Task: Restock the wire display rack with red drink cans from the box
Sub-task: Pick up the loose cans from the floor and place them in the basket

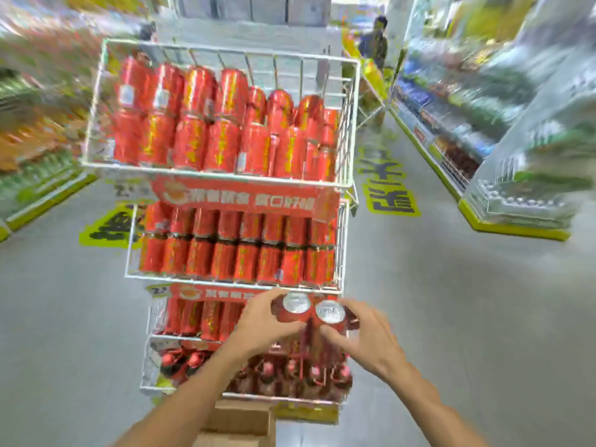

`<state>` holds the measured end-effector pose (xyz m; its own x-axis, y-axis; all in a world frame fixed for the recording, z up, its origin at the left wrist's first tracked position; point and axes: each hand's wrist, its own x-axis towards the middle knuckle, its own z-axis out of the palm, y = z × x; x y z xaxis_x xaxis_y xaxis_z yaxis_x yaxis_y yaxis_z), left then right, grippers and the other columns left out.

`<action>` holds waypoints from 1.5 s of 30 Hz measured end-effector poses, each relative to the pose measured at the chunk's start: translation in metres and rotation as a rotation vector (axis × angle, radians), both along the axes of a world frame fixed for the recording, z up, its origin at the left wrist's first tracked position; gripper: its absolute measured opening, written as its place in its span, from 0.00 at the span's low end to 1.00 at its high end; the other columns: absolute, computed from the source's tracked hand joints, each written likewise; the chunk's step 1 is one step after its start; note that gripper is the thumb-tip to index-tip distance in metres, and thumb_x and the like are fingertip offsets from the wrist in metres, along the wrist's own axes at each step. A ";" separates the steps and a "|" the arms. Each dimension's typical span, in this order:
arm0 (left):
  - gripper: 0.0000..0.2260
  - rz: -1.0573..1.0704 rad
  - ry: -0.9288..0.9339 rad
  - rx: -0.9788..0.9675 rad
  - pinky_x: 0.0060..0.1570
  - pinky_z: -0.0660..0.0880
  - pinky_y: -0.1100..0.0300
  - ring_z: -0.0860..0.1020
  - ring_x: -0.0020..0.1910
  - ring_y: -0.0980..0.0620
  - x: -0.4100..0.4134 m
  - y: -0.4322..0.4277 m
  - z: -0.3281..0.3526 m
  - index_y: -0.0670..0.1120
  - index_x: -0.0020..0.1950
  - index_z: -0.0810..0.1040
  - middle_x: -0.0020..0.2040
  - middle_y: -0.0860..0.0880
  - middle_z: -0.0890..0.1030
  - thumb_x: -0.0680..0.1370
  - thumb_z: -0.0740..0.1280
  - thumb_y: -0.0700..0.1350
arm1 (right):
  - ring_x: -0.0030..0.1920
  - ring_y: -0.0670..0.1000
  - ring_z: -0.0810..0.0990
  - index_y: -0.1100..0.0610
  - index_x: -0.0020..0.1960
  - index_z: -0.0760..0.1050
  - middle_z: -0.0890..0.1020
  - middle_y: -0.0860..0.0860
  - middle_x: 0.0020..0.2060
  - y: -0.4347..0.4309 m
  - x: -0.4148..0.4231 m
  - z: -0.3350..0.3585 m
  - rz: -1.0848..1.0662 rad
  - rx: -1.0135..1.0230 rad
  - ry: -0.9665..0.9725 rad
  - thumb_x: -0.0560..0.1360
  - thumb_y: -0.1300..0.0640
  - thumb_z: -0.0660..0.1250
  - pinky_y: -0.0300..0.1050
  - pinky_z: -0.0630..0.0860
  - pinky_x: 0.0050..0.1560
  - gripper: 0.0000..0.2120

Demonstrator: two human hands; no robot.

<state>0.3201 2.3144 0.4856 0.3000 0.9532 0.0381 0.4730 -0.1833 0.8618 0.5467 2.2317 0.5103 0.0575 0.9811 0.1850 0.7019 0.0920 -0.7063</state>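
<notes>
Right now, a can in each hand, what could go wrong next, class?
The left can in the left hand and the right can in the right hand are close together; they may knock and slip. The wire rail just above could catch them. The upper cans in the top basket sit unevenly; a jolt might topple them.

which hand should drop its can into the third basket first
Left, probably: the left hand grips the left can next to the row of cans standing in the third basket; the right hand holds the right can further right.
</notes>
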 end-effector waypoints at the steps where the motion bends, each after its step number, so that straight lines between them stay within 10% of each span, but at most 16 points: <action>1: 0.24 -0.004 -0.021 0.022 0.48 0.78 0.62 0.82 0.46 0.62 -0.004 0.004 0.038 0.53 0.54 0.83 0.47 0.57 0.86 0.60 0.80 0.56 | 0.46 0.41 0.81 0.42 0.57 0.81 0.83 0.35 0.44 0.004 -0.004 0.034 -0.008 0.034 0.018 0.66 0.32 0.72 0.43 0.80 0.50 0.24; 16: 0.22 0.163 -0.207 0.316 0.51 0.80 0.57 0.83 0.45 0.56 -0.029 0.123 0.339 0.51 0.50 0.80 0.45 0.53 0.85 0.62 0.85 0.50 | 0.39 0.30 0.80 0.41 0.46 0.79 0.82 0.38 0.35 0.128 -0.049 0.313 -0.079 0.333 0.161 0.73 0.42 0.77 0.25 0.70 0.41 0.08; 26: 0.20 0.417 -0.104 0.288 0.39 0.75 0.58 0.79 0.32 0.55 -0.021 0.251 0.367 0.46 0.40 0.85 0.30 0.55 0.81 0.60 0.82 0.59 | 0.39 0.46 0.85 0.50 0.45 0.84 0.87 0.46 0.35 0.306 -0.045 0.329 -0.054 0.282 0.119 0.68 0.26 0.69 0.47 0.80 0.43 0.27; 34: 0.26 0.482 0.256 0.317 0.35 0.69 0.55 0.83 0.41 0.44 0.004 0.277 0.363 0.46 0.33 0.76 0.34 0.47 0.82 0.61 0.77 0.68 | 0.29 0.47 0.71 0.64 0.34 0.78 0.76 0.52 0.24 0.351 -0.026 0.304 -0.149 0.237 0.100 0.71 0.28 0.70 0.49 0.68 0.34 0.36; 45: 0.26 0.540 0.510 0.477 0.50 0.76 0.50 0.81 0.55 0.38 0.022 0.274 0.360 0.43 0.49 0.81 0.52 0.42 0.83 0.70 0.75 0.65 | 0.36 0.35 0.80 0.50 0.44 0.84 0.83 0.43 0.32 0.351 -0.024 0.299 -0.076 0.232 0.011 0.72 0.36 0.75 0.30 0.73 0.34 0.16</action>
<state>0.3425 2.5889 0.8456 -0.0982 0.8862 0.4528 0.9050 -0.1097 0.4110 0.5228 2.5826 0.8093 0.1325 0.9051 0.4041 0.7052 0.2005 -0.6801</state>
